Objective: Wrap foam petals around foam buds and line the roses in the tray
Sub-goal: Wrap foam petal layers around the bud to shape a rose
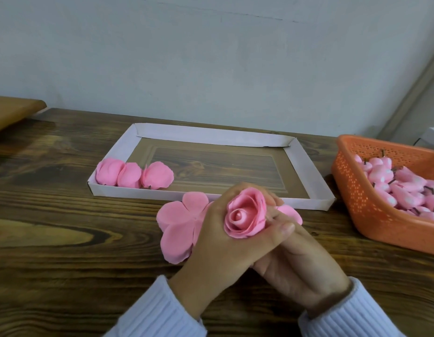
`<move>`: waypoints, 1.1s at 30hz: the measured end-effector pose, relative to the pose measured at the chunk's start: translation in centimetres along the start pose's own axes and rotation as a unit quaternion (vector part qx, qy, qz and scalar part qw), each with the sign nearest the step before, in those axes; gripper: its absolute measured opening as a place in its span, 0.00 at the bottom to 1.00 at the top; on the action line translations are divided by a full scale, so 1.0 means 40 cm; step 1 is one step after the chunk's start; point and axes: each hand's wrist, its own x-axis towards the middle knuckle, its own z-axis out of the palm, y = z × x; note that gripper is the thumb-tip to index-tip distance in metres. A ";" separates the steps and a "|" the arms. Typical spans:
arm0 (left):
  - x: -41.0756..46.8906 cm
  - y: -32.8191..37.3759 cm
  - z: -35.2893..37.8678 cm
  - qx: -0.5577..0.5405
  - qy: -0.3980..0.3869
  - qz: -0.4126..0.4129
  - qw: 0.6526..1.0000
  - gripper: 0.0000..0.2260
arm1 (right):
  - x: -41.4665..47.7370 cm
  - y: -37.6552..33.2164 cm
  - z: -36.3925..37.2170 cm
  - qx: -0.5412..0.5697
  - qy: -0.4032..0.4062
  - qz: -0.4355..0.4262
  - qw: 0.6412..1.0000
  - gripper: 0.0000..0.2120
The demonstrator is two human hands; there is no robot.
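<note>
A pink foam rose (245,212) with a bud at its centre is cupped between both hands near the table's front. My left hand (218,242) wraps its left side with the thumb across the front. My right hand (296,261) lies under and to the right, fingers partly hidden behind the rose. A stack of flat pink petal sheets (179,224) lies on the table just left of the hands. Three wrapped roses (134,175) lie in a row at the left end of the white cardboard tray (306,164).
An orange plastic basket (352,190) at the right edge holds several pink foam buds (400,188) with dark stems. A lighter wooden board (11,110) sits at the far left. A pale wall stands close behind the table.
</note>
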 end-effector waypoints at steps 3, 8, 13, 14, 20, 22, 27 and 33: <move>-0.001 -0.001 0.005 0.005 0.018 0.002 1.000 0.08 | -0.001 0.002 0.002 -0.021 -0.004 -0.008 1.000 0.21; 0.003 0.003 0.004 -0.011 0.036 -0.013 0.999 0.08 | -0.002 0.014 -0.006 -0.025 0.006 -0.052 0.998 0.20; 0.002 0.004 0.003 0.000 0.028 -0.037 0.999 0.13 | 0.000 0.014 -0.002 -0.031 -0.007 -0.092 0.995 0.21; 0.001 0.004 0.003 0.001 0.029 -0.036 0.999 0.14 | 0.000 0.012 -0.001 -0.031 -0.009 -0.086 0.996 0.22; 0.001 0.009 -0.006 0.012 0.008 -0.028 1.000 0.09 | 0.002 -0.014 -0.014 0.004 -0.035 0.032 0.999 0.20; 0.001 0.011 -0.005 0.015 -0.011 -0.027 0.999 0.08 | 0.001 -0.013 -0.018 -0.058 -0.005 0.057 0.997 0.19; 0.000 0.005 0.002 0.022 -0.035 -0.009 0.999 0.12 | -0.006 -0.004 -0.016 -0.057 -0.050 0.008 0.997 0.13; 0.000 0.003 0.007 0.032 0.000 0.006 0.999 0.10 | -0.006 -0.001 -0.018 -0.024 -0.032 0.011 0.999 0.13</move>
